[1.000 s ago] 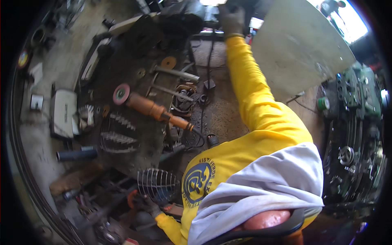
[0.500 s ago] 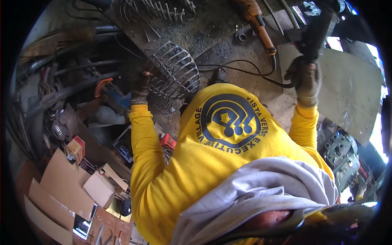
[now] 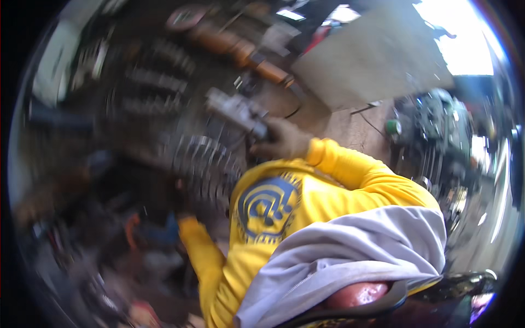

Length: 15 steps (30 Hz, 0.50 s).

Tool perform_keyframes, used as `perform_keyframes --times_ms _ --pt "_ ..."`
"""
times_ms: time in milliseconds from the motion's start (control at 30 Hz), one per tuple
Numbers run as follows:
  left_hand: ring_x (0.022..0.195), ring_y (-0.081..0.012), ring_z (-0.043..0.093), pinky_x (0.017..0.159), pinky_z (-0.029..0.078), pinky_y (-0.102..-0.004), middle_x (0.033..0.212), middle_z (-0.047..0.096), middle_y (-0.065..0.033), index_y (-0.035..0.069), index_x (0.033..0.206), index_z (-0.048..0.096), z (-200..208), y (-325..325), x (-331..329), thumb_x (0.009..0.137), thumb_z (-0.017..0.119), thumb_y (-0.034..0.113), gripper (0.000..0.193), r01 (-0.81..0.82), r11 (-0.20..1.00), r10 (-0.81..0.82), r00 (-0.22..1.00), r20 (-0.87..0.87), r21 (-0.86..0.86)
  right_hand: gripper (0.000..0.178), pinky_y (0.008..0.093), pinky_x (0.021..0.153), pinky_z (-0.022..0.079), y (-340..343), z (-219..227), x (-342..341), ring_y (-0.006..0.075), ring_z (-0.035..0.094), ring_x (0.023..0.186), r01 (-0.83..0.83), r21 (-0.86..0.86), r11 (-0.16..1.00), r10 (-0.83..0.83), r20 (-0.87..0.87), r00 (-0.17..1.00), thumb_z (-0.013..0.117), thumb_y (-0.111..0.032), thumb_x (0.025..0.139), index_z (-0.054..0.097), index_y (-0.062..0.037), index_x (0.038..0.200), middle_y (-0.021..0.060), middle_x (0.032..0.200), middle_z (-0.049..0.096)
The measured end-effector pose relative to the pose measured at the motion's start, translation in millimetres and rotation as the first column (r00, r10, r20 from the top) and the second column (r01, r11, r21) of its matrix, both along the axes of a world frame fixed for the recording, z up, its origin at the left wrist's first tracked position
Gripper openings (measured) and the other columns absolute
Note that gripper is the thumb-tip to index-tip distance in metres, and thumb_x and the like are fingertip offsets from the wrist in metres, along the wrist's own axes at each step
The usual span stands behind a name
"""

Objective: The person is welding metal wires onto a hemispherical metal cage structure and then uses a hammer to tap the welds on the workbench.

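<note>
My right hand, gloved, is closed around a greyish metal tool; blur hides its exact kind. The tool points up and left, above a round cage of curved metal bars. My left hand, in a dark glove, is at the cage's lower left side. Its fingers are smeared by motion, so whether they grip the cage cannot be told.
An orange power tool lies beyond the cage. Metal sheet spreads at the far right, with a green-grey machine part nearer. Rows of metal rods lie at the far left. Blurred clutter, including an orange curved piece, fills the left.
My right hand has swung from the far right inward, bringing the tool over near the cage. The whole view has turned and blurred. My left hand stays by the cage.
</note>
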State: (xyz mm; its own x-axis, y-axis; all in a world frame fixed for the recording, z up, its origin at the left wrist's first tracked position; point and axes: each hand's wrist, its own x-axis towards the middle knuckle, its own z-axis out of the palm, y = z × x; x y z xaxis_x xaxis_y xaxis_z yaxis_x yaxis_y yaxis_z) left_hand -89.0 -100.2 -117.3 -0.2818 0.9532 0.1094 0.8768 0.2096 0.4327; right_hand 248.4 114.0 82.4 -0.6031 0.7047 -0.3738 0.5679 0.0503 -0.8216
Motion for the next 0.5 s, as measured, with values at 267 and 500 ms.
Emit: perform_keyframes --times_ms 267,500 --pt "0.103 -0.0299 0.059 0.089 0.047 -0.0424 0.11 0.063 -0.0159 0.006 0.123 0.053 -74 17 -23 0.1 0.046 0.02 0.028 0.258 0.953 -0.184 0.908 -0.376 0.156 0.06 0.0334 0.07 0.05 -3 16 24 0.0201 0.066 0.08 0.075 -0.108 0.991 -0.093 -0.177 0.98 0.065 -0.053 0.084 0.055 -0.0016 0.112 0.0097 0.09 0.066" --pt "0.1 -0.0321 0.06 0.088 0.047 -0.0421 0.111 0.062 -0.0168 0.004 0.12 0.055 -79 11 -45 0.098 0.049 0.018 0.026 0.232 0.972 -0.216 0.935 -0.281 0.028 0.05 0.0324 0.07 0.049 -23 -5 5 0.0168 0.062 0.078 0.159 -0.064 0.985 -0.169 -0.215 0.962 0.064 -0.047 0.087 0.054 -0.0035 0.11 0.0063 0.087 0.063"
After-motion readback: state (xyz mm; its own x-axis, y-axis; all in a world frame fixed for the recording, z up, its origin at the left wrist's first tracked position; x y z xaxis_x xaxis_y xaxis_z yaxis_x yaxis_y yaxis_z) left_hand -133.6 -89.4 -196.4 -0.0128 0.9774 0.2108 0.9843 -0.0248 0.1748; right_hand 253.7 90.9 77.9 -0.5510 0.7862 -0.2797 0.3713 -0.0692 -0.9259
